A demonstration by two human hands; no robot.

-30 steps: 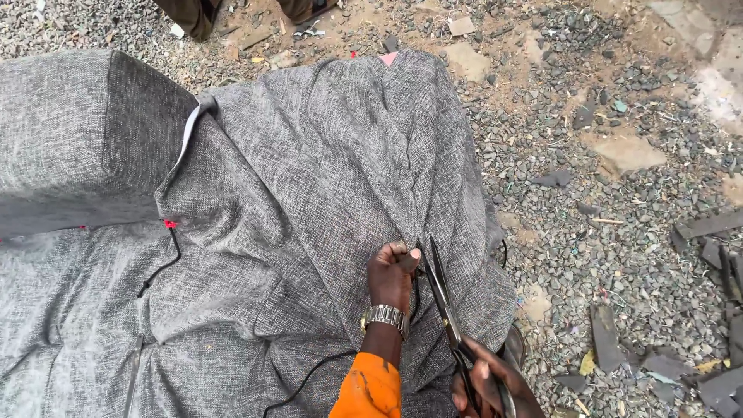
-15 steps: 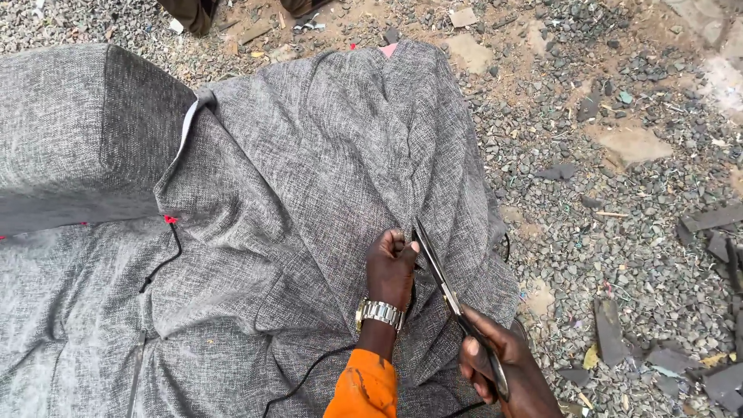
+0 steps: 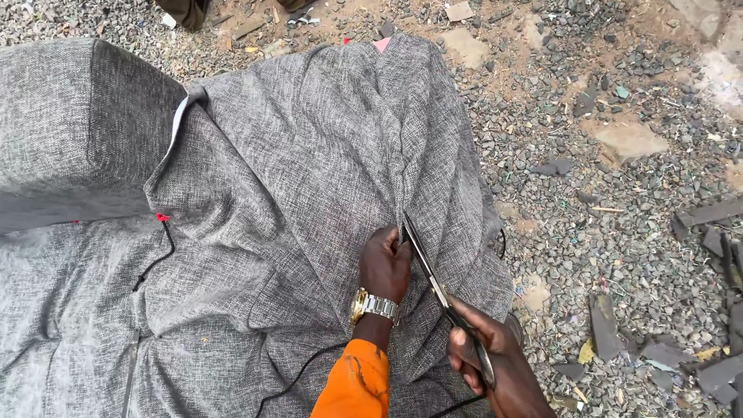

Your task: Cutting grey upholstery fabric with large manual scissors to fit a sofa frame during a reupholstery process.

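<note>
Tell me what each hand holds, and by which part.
The right hand holds scissors by the handles. The left hand pinches a raised fold of the grey fabric beside the blade tips.

Coarse matt grey woven cloth under left hand; shiny metal scissors in right hand; rough gravel to the rt.

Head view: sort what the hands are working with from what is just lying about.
In the work:
- grey fabric, pinched in a fold by the left hand
- scissors, held in the right hand, blades at the fold

Lying about:
- black cord with a red tip
- flat stone on the gravel
- dark slate-like scraps at the right
</note>
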